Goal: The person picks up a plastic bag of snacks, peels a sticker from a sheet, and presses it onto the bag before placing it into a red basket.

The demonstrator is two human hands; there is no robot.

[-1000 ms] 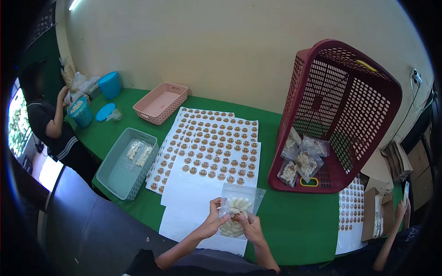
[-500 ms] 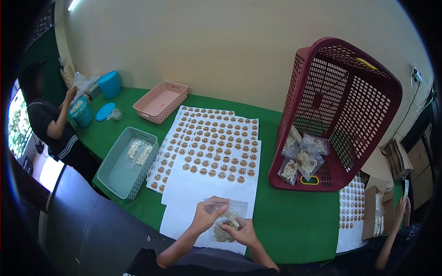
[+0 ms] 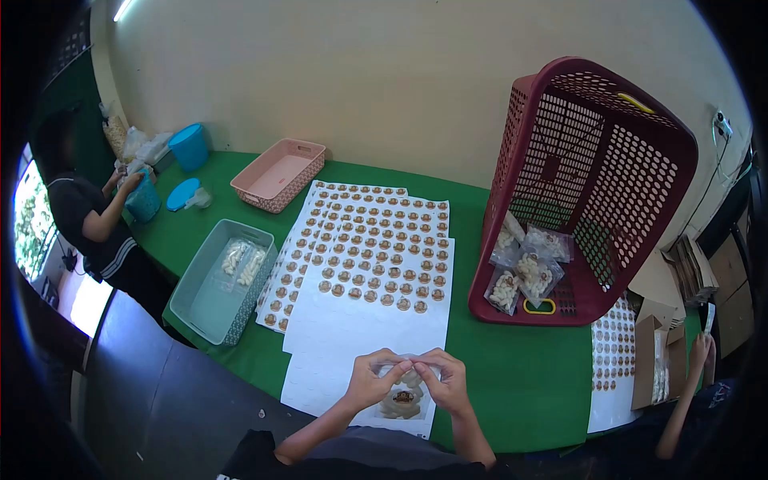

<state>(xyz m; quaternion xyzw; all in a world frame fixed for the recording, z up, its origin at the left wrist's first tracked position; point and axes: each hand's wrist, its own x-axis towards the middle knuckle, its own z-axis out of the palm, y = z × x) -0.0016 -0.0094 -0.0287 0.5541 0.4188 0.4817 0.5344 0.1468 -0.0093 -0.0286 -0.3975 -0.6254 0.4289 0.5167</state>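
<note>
My left hand (image 3: 374, 378) and my right hand (image 3: 445, 381) meet at the top edge of a clear plastic bag (image 3: 402, 410), thumbs and fingertips pinching its mouth. Pale, elongated pieces fill the bag, and a round brown sticker shows on its front. Beneath it lie white sheets of round brown stickers (image 3: 376, 240), the nearest part of the top sheet bare of them. Left of the sheets, a pale green basket (image 3: 196, 304) holds two bags of similar pale pieces (image 3: 242, 262).
A big maroon basket (image 3: 500, 192) lies on its side at the right with several filled bags (image 3: 532, 268) inside. A pink basket (image 3: 260, 194) and blue tubs (image 3: 189, 147) stand at the back left. One person (image 3: 88, 212) works at the left; another person's hands (image 3: 701, 352) are beside a carton (image 3: 642, 364) at the right.
My right hand has moved from the sticker on the bag's front up to its mouth, next to my left hand. The person at the left has brought both hands over the blue tub.
</note>
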